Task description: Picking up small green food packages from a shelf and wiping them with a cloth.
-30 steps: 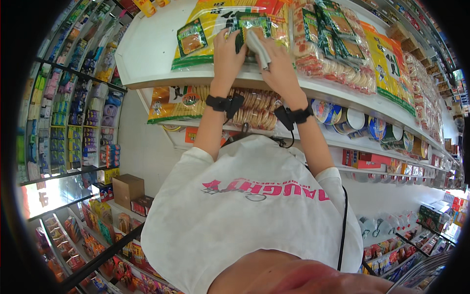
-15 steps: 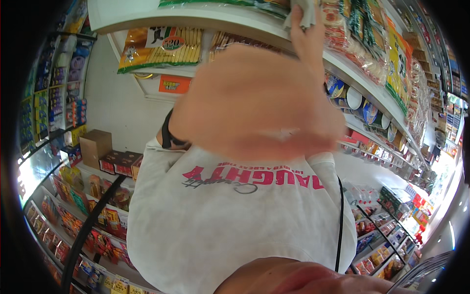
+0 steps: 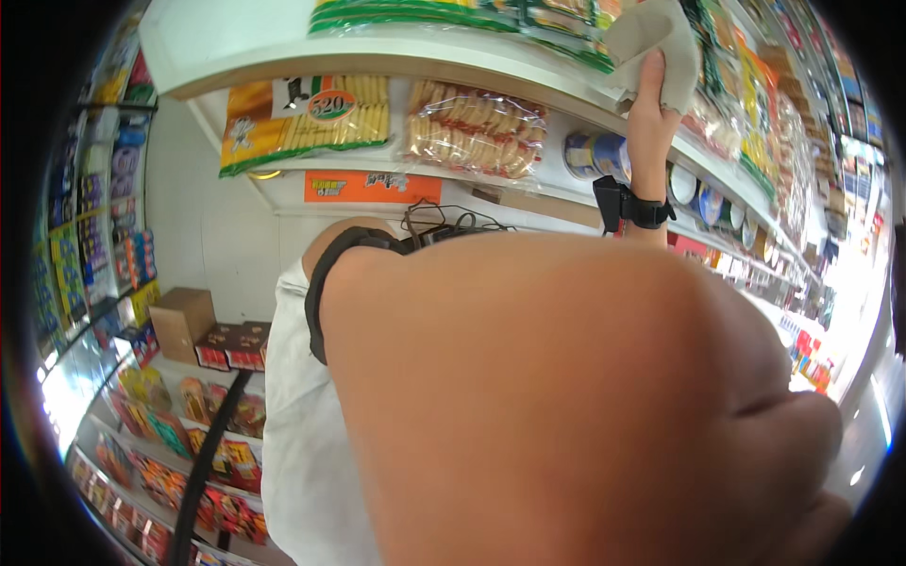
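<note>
At the upper right, my right hand (image 3: pixel 651 108) grips a grey-beige cloth (image 3: pixel 675 47) by the front of the upper shelf (image 3: pixel 377 66). A black band with a square unit circles that wrist. Green-edged food packets (image 3: pixel 425 17) lie on this shelf, left of the cloth. Very near the camera and blurred, my left hand (image 3: pixel 566 396) fills the lower middle. Its fingers curl in at the right, and whatever they hold is hidden. A black band (image 3: pixel 321 292) wraps its wrist. Behind it my white shirt (image 3: pixel 311 443) is partly covered.
Below the upper shelf sit a yellow-and-green bag of stick-shaped snacks (image 3: pixel 330 123), a clear bag of wrapped snacks (image 3: pixel 477 132) and a blue tin (image 3: pixel 595 156). Black cables (image 3: pixel 453 222) hang beneath. At left are a cardboard box (image 3: pixel 182 321) and racks of packets (image 3: pixel 165 481).
My left hand has come closer to the camera and lower, covering most of the shirt. My right hand has shifted right along the shelf with the cloth, and its wrist now shows.
</note>
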Motion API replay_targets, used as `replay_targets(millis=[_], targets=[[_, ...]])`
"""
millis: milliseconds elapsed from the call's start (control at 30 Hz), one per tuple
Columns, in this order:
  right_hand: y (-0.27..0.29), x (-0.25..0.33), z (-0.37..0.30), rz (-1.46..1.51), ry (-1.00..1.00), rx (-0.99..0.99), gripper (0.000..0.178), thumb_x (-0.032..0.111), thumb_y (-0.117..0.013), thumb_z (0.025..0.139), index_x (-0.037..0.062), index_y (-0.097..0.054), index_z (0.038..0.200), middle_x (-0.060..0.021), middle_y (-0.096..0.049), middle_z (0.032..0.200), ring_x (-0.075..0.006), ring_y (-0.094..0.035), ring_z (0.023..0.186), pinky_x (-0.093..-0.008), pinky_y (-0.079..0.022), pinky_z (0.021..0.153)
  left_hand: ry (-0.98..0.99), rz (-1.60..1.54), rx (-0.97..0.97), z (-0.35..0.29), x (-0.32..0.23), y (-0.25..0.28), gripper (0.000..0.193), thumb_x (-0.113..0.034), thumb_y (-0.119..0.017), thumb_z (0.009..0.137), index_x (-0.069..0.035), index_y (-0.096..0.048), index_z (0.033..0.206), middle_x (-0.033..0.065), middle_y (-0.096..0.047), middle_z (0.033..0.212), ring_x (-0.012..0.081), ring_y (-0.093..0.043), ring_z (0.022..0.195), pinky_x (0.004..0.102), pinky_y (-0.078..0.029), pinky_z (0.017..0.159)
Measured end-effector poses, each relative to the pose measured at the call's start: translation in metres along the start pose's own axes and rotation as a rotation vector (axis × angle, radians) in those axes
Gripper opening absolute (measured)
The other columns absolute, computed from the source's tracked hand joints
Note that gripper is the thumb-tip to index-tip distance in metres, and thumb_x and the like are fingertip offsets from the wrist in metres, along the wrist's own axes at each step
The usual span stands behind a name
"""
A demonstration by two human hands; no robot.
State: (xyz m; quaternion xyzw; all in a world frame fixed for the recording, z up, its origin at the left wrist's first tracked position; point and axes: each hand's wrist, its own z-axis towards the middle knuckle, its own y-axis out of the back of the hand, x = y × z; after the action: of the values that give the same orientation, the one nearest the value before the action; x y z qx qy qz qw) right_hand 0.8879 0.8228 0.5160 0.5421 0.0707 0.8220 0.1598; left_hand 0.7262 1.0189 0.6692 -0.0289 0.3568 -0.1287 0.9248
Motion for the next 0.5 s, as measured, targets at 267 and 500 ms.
replay_targets(millis=[267,500], targets=[[0.083,0.042,0.007,0.128,-0.065,-0.411,0.038,0.034,-0.058,0.102,0.0046,-0.058,0.127,-0.0009,-0.063,0.099,-0.0061,-0.056,0.069,-0.0233,-0.042,0.047,-0.318,-0.004,0.308,0.033,0.064,-0.019,0.018,-0.005,-0.076,0.064,-0.003,-0.067,0.079,0.0058,-0.060,0.070,0.0180,-0.055,0.051,0.0312,-0.038,0.041],[0.146,0.007,0.021,0.268,-0.100,-0.633,0.038,0.036,-0.057,0.103,0.0044,-0.059,0.124,-0.0004,-0.061,0.094,-0.0065,-0.054,0.066,-0.0234,-0.040,0.048,0.101,0.258,0.427,0.079,0.141,-0.059,0.011,-0.010,-0.069,0.090,-0.001,-0.068,0.097,0.0048,-0.069,0.081,0.0155,-0.064,0.069,0.0271,-0.050,0.063]])
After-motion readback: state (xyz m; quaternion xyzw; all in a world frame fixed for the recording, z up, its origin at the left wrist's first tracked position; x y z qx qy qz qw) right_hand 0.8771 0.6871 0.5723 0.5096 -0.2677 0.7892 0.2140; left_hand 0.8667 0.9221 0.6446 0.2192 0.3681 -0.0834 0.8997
